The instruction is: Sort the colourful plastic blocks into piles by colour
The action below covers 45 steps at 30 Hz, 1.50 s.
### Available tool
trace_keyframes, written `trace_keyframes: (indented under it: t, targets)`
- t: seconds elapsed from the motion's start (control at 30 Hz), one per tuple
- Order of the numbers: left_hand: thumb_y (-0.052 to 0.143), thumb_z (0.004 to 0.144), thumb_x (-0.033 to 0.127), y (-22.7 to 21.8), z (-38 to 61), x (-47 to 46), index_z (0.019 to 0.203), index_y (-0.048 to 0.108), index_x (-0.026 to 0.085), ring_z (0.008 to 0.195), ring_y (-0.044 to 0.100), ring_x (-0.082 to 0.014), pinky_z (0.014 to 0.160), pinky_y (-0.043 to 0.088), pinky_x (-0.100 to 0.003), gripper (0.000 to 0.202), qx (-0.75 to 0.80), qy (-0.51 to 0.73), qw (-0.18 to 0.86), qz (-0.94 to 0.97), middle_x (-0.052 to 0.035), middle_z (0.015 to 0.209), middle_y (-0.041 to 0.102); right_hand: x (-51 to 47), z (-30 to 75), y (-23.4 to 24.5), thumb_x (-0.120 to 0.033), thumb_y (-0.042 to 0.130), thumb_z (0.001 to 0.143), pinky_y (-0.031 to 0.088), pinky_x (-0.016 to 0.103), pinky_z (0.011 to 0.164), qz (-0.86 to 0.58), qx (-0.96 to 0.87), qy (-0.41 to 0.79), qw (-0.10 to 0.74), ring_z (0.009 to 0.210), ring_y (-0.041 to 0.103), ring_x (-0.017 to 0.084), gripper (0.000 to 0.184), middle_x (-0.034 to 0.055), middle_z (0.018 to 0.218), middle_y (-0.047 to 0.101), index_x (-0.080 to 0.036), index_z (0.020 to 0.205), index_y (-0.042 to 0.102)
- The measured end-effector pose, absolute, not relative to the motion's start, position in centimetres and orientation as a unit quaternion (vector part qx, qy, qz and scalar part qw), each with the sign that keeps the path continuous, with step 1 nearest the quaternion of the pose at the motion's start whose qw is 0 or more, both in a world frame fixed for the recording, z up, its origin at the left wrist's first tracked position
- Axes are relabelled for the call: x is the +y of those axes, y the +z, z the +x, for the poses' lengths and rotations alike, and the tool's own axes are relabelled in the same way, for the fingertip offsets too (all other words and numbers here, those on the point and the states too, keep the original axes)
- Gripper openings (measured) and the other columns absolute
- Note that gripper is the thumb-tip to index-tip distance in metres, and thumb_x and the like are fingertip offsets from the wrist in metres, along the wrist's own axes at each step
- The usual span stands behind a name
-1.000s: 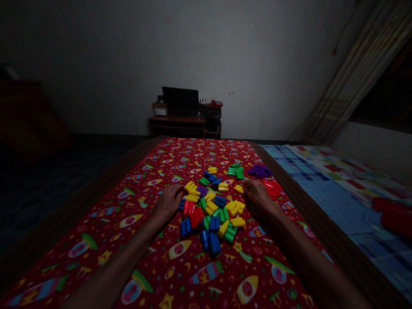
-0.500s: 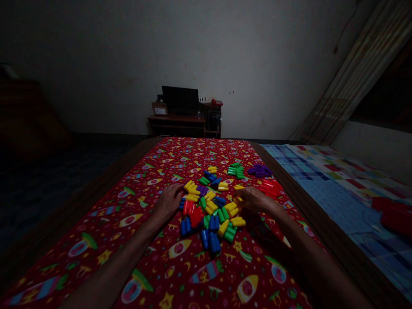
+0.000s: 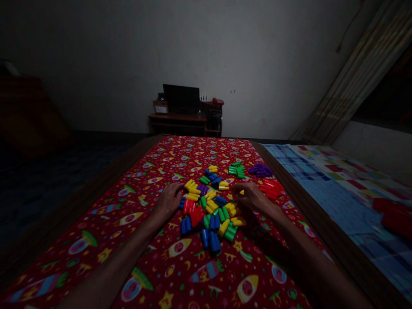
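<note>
A loose pile of plastic toy blocks, in yellow, blue, green, red and purple, lies on a red patterned cloth [image 3: 154, 262]. At the pile's left edge, my left hand [image 3: 170, 199] rests with thumb and fingers apart, close to some yellow blocks [image 3: 192, 189] and holding nothing that I can see. On the right side, my right hand [image 3: 252, 196] is curled around a yellow block [image 3: 242, 192], mostly hidden by the fingers. Red blocks [image 3: 195, 214] and blue blocks [image 3: 214, 243] lie at the near side of the pile.
Beyond my right hand are separate groups of green blocks [image 3: 237, 170], purple blocks [image 3: 260, 170] and red blocks [image 3: 272, 189]. A desk with a monitor [image 3: 181, 98] stands against the far wall. To the right lies a checked blue cloth [image 3: 309, 189].
My right hand has shifted slightly left and away from me, its fingers now round a yellow block. The left hand stays at the pile's edge.
</note>
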State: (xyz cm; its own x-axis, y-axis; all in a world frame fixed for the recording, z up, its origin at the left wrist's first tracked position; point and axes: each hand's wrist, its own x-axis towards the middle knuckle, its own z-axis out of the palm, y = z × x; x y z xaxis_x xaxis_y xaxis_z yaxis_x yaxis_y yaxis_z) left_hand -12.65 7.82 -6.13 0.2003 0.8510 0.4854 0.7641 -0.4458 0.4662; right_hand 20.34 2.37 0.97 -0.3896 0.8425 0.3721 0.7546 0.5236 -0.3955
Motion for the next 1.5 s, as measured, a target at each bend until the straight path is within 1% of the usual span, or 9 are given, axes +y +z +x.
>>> trace_keyframes:
  t: [0.17,0.33,0.7,0.8,0.93,1.13,1.23,1.33,1.5]
  targets:
    - [0.04,0.084,0.029,-6.3,-12.7,7.8,0.107,0.063,0.019,0.11,0.058,-0.026,0.099,0.045,-0.043,0.034,0.519,0.36,0.06,0.773,-0.0112,0.115,0.066,4.1,17.9,0.8,-0.016,0.054,0.085,0.043,0.028,0.079,-0.451,-0.854,0.056,0.252,0.097,0.06,0.02,0.024,0.0131,0.108,0.067,-0.015,0.106,0.065]
    - [0.039,0.086,0.031,-5.9,-12.8,7.6,0.108,0.063,0.018,0.11,0.059,-0.0259,0.098,0.046,-0.043,0.034,0.521,0.345,0.062,0.778,-0.0112,0.114,0.066,6.2,16.9,0.3,-0.012,0.051,0.083,0.035,0.023,0.062,-0.496,-0.848,0.089,0.165,0.069,0.056,0.014,0.018,0.0078,0.081,0.067,-0.011,0.087,0.068]
    - [0.038,0.086,0.03,-5.7,-12.6,7.5,0.107,0.062,0.017,0.11,0.059,-0.0264,0.099,0.045,-0.044,0.035,0.514,0.353,0.067,0.779,-0.0121,0.115,0.066,3.9,21.1,3.3,-0.017,0.06,0.082,0.042,0.025,0.079,-0.517,-0.843,0.101,0.111,0.098,0.063,0.022,0.036,0.0136,0.107,0.07,-0.013,0.117,0.067]
    - [0.039,0.086,0.031,-5.9,-12.7,7.6,0.107,0.062,0.017,0.109,0.059,-0.0262,0.098,0.045,-0.044,0.034,0.512,0.353,0.064,0.78,-0.0116,0.115,0.066,2.6,20.6,4.9,-0.02,0.06,0.083,0.043,0.025,0.077,-0.492,-0.851,0.135,0.121,0.095,0.064,0.021,0.032,0.0106,0.103,0.071,-0.017,0.113,0.069]
    - [0.039,0.085,0.03,-5.8,-12.7,7.6,0.106,0.062,0.018,0.109,0.059,-0.0263,0.098,0.045,-0.043,0.034,0.517,0.35,0.066,0.778,-0.0116,0.114,0.066,0.9,19.2,6.2,-0.016,0.065,0.076,0.043,0.021,0.066,-0.432,-0.876,0.207,0.051,0.082,0.064,0.018,0.034,0.0058,0.095,0.073,-0.019,0.109,0.071]
    - [0.041,0.084,0.029,-5.4,-12.7,7.4,0.107,0.063,0.019,0.11,0.059,-0.0264,0.098,0.046,-0.043,0.034,0.523,0.341,0.067,0.779,-0.0108,0.114,0.067,0.0,17.6,5.4,-0.006,0.055,0.076,0.04,0.02,0.06,-0.477,-0.863,0.166,0.022,0.079,0.064,0.017,0.033,0.0084,0.095,0.073,-0.017,0.101,0.072]
    - [0.041,0.083,0.028,-5.4,-12.7,7.4,0.106,0.064,0.02,0.11,0.059,-0.0263,0.099,0.046,-0.043,0.033,0.524,0.342,0.066,0.777,-0.0101,0.115,0.067,0.7,18.2,5.2,-0.003,0.053,0.074,0.04,0.02,0.061,-0.473,-0.861,0.18,0.043,0.077,0.064,0.016,0.034,0.0076,0.089,0.073,-0.015,0.099,0.072]
    - [0.041,0.083,0.028,-5.3,-12.6,7.4,0.107,0.063,0.019,0.109,0.059,-0.0271,0.098,0.046,-0.044,0.034,0.525,0.338,0.068,0.778,-0.0111,0.115,0.067,1.8,19.9,5.3,-0.005,0.054,0.075,0.042,0.02,0.066,-0.485,-0.849,0.167,0.129,0.08,0.064,0.017,0.036,0.0077,0.093,0.072,-0.014,0.105,0.07]
    - [0.04,0.084,0.029,-5.3,-12.6,7.4,0.107,0.063,0.018,0.109,0.059,-0.0273,0.098,0.046,-0.045,0.034,0.526,0.337,0.071,0.778,-0.012,0.115,0.067,3.4,23.3,3.5,-0.008,0.046,0.081,0.042,0.027,0.071,-0.584,-0.79,0.023,0.187,0.082,0.061,0.02,0.034,0.0109,0.091,0.069,-0.014,0.108,0.066]
